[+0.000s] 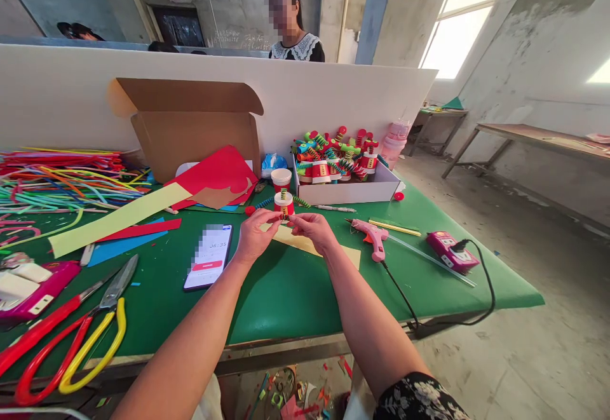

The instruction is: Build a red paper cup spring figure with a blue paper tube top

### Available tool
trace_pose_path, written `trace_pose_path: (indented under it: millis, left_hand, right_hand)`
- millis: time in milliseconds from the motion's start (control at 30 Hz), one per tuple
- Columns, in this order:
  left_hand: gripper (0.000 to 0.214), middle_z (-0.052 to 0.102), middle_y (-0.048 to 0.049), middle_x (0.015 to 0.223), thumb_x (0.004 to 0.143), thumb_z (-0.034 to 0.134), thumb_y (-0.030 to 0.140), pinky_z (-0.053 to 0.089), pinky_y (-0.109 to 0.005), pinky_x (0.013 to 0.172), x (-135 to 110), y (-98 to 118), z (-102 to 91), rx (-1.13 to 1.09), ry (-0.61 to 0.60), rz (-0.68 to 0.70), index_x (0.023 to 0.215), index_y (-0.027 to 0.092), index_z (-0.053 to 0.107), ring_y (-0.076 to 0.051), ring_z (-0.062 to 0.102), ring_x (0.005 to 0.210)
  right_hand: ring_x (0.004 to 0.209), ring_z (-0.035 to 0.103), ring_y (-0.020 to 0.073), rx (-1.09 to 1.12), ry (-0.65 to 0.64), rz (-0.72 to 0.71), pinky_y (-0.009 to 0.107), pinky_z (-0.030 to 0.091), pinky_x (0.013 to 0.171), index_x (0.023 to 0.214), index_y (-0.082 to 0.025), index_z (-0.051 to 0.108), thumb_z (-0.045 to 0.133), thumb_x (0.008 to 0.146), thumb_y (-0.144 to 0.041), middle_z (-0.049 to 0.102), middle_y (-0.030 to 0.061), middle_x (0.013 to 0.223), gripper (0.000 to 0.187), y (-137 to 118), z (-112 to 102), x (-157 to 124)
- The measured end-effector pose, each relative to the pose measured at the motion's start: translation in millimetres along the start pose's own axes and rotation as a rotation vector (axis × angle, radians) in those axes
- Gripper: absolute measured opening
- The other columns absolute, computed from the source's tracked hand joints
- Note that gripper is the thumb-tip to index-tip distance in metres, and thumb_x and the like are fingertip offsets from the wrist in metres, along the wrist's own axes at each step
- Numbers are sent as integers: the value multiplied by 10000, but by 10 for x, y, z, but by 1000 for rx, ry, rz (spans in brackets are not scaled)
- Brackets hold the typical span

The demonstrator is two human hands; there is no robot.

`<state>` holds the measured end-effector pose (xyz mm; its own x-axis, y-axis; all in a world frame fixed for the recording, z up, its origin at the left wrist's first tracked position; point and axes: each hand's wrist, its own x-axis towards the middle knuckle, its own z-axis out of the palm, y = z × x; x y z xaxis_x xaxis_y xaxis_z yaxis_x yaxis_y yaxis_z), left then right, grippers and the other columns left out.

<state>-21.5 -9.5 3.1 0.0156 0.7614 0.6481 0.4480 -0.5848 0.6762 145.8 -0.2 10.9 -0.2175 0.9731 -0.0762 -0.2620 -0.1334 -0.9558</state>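
My left hand (258,234) and my right hand (315,229) meet over the table, fingers pinched at the lower edge of a small red-and-white paper cup figure (284,201). Coiled pipe cleaners stick out from its sides and top; the left one is dark blue with a red disc (250,211) at its tip. My fingertips hide the cup's lower part. Just behind the figure stands another red-and-white paper cup (281,179). Under my hands lies a pale yellow paper strip (347,255).
A white box (352,192) holds several similar figures. To the right lie a pink glue gun (376,237) and a power socket (450,250). At left are a phone (210,258), scissors (117,293), coloured paper (223,169) and pipe cleaners (71,182). A person (295,45) stands behind the white partition (343,96).
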Motion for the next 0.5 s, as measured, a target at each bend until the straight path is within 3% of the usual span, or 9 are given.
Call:
trace_pose_path:
  millis: [333,500]
  left_hand:
    - [186,675,-35,841,796,654,263,509,-266,732,-29,-4,25,6,-87,5,967,209,704,-152,615,733]
    - [121,659,-10,789,809,646,230,519,-248,692,-30,-30,23,21,-85,67,913,211,704,-137,618,703]
  right_hand:
    - [529,533,76,-13,-3,-2,248,455,614,702,-142,751,852,511,-473,683,18,636,395,38,28,10]
    - [535,527,70,-40,-37,6,244,444,616,694,-142,751,839,533,-478,690,23,671,383,51,26,1]
